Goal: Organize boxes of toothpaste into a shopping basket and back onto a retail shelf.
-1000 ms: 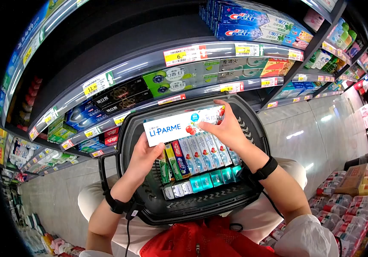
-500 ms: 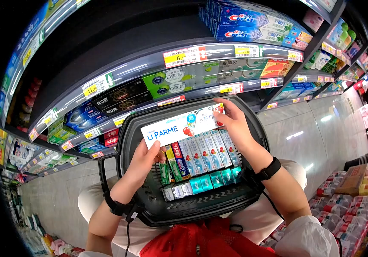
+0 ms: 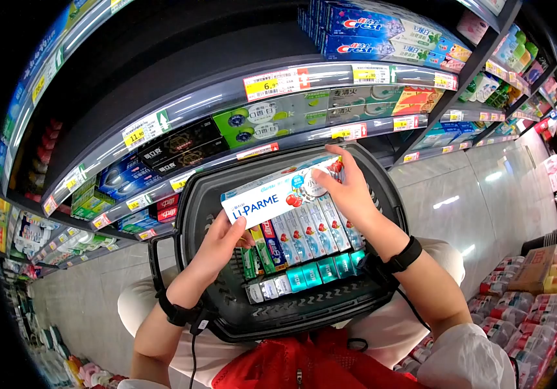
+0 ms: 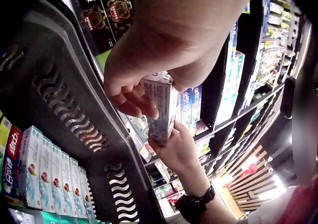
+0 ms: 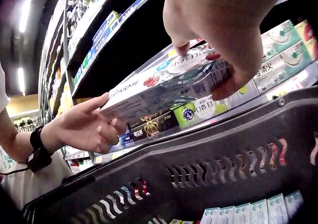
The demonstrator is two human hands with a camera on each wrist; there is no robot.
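Note:
Both hands hold a white toothpaste box marked LI-PARME over a black shopping basket. My left hand grips its left end, thumb on the front face. At the other end my right hand pinches it, thumb across the printed front and fingers behind. The right wrist view shows the box slanting between the hands, its side panel visible. Below it in the basket stands a row of white boxes with red fruit, beside green cartons and in front of them teal boxes.
Shelves curve around the front, with blue Crest boxes above and green cartons, black cartons and price tags below. The basket rests on the person's lap. Wrapped bottles stand on the floor at right.
The box has tipped so that a bluish upper side now shows, and its left end has shifted slightly right and down. My right thumb has slid inward over the front. The basket stays put.

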